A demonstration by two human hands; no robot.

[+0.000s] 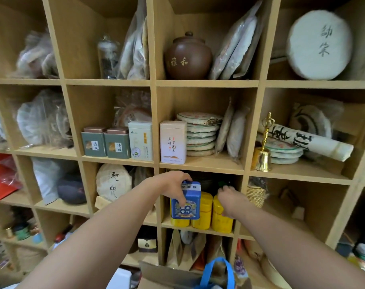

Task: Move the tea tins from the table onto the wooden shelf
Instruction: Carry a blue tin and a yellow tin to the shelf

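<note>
My left hand (173, 186) grips a blue tea tin (186, 203) from above and holds it at the front of a lower middle compartment of the wooden shelf (200, 164). Behind and under the blue tin stand three yellow tins (204, 211) in that compartment. My right hand (229, 198) reaches into the same compartment and rests on top of the rightmost yellow tin (221, 221); its fingers point inward and its grip is hidden. One row up stand two green tins (105, 143), a pale green tin (141, 140) and a white tin (173, 142).
Wrapped tea cakes (200, 134), a brown clay jar (188, 57), a brass bell (262, 157) and a paper roll (306, 142) fill neighbouring compartments. A cardboard box (162, 276) and a blue bag handle (218, 272) sit below my arms.
</note>
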